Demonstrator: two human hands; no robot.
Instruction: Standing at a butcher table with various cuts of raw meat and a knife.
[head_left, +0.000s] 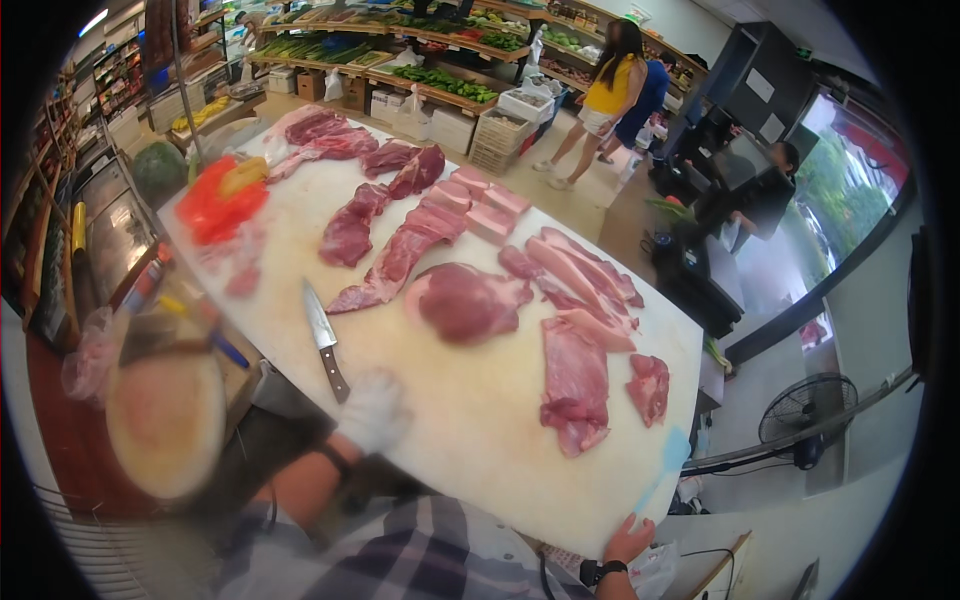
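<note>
My left hand (375, 411), in a white glove, is at the near edge of the white cutting board (465, 405). It is blurred, and its fingers cannot be made out. Just beyond it lies a knife (325, 341) with a brown riveted handle, its blade pointing away from me. At the board's near right corner, my bare right hand (630, 538) grips the thin handle of a light-blue fly swatter (675, 450). The swatter's head is blurred. A large round cut of raw meat (472, 302) sits mid-board, and a flat slab (576, 379) lies to its right.
More meat strips (412, 244) and fatty blocks (495, 210) line the far side. A red plastic bag (221, 199) lies at the left corner. A round chopping block (165, 427) stands left, a fan (808, 412) right. People (615, 82) stand beyond the board, near vegetable shelves (442, 86).
</note>
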